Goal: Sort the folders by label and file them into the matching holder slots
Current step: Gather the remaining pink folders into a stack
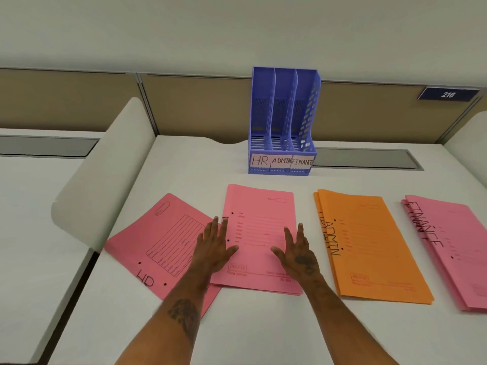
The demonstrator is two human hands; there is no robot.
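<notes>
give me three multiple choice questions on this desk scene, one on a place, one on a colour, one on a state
1. Which slot label sits in the middle of the blue file holder?
A. HR
B. ADMIN
C. FINANCE

2. What colour are the folders marked ADMIN?
A. orange
B. pink
C. blue

3. What state are the holder's slots in?
A. all full
B. one holds folders
C. all empty

Answers:
1. B, the ADMIN label lies between HR and FINANCE.
2. A, the orange stack carries the ADMIN lettering along its left edge.
3. C, only bare slotted plastic shows inside; the folders all lie flat on the desk, with the left hand and right hand flat on the middle pink folder.
</notes>
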